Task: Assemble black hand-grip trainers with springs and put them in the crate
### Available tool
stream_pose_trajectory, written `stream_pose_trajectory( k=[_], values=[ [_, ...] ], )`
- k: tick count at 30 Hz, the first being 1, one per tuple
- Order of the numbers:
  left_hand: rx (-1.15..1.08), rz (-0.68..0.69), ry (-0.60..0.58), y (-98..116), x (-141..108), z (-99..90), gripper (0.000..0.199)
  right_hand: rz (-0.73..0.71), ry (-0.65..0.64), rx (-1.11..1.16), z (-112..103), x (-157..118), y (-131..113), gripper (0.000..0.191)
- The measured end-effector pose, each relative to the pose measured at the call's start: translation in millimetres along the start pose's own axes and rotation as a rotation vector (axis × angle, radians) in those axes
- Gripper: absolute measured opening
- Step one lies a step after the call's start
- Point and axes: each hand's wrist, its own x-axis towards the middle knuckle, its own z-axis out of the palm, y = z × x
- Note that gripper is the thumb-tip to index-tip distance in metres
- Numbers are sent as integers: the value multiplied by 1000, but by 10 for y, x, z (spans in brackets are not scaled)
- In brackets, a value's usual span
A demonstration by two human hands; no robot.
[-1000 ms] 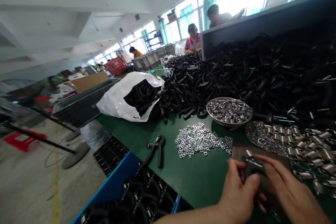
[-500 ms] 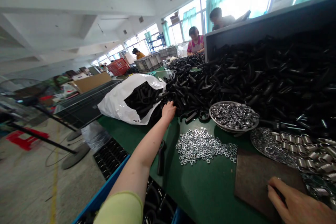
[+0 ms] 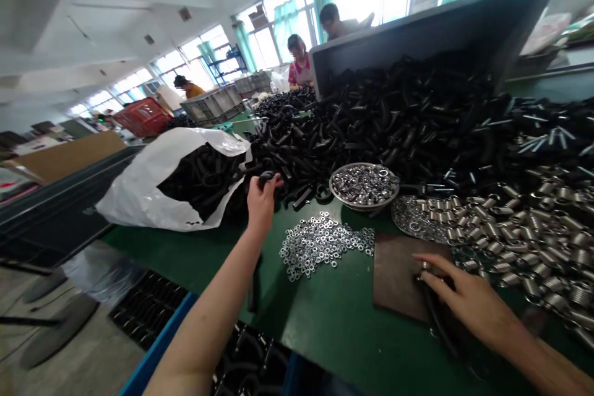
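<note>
My left hand point(image 3: 262, 198) is closed in a pinch on a small black part point(image 3: 266, 178), at the near edge of the heap of black parts point(image 3: 297, 148). To its left lies a white plastic sack point(image 3: 139, 179) filled with similar black parts. Over a brown square plate point(image 3: 394, 272), my right hand point(image 3: 464, 297) grips a long black handle-like part point(image 3: 436, 315). A small shiny metal piece shows at its fingertips, too small to name. Between the hands, a pile of metal nuts point(image 3: 310, 244) is spread on the green table point(image 3: 334, 322).
A metal bowl of rings point(image 3: 364, 185) stands behind the nuts. Metal springs point(image 3: 520, 241) cover the right side. A tilted grey bin point(image 3: 417, 31) spills black parts. Below the table edge is a blue crate point(image 3: 158, 346). Several people sit farther back.
The view has turned to the right. My left hand has lifted slightly with a black part in its fingers. My right hand, with its black part, has come further into view over the plate.
</note>
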Motion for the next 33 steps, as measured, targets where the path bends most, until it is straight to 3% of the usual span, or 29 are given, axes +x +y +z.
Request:
stream_pose_trajectory(
  k=[1, 3, 5, 7, 10, 15, 20, 22, 25, 28, 30, 33],
  values=[
    [-311, -141, -18, 152, -240, 67, 35, 35, -36, 167, -15, -30, -41, 42],
    [-691, -421, -154, 462, -778, 209, 35, 97, -87, 498, -24, -114, -137, 47],
    [-889, -657, -444, 746, -1299, 335, 35, 120, -9, 682, -13, -227, -245, 47],
    [-994, -763, -692, 976, -1704, 430, 41, 128, 88, 734, -3, -354, -350, 44],
    [-1041, -787, -848, 1212, -2022, 505, 61, 103, 199, 681, -20, -524, -476, 37],
    [-931, -810, -864, 1429, -2107, 504, 70, -55, 299, 520, -81, -668, -563, 28],
    [-781, -658, -799, 1535, -2133, 486, 66, -167, 317, 406, -67, -686, -516, 23],
    [-748, -637, -840, 1519, -2135, 501, 64, -207, 246, 375, -89, -657, -477, 25],
    [-753, -707, -921, 1431, -2125, 547, 64, -316, 126, 312, -155, -602, -410, 25],
    [-819, -776, -938, 1333, -2119, 581, 64, -419, 187, 233, -177, -581, -335, 22],
    [-791, -749, -896, 1296, -2117, 578, 64, -358, 229, 248, -142, -583, -284, 21],
    [-640, -534, -764, 1279, -2104, 540, 70, -79, -11, 445, -73, -565, -234, 32]
  ],
)
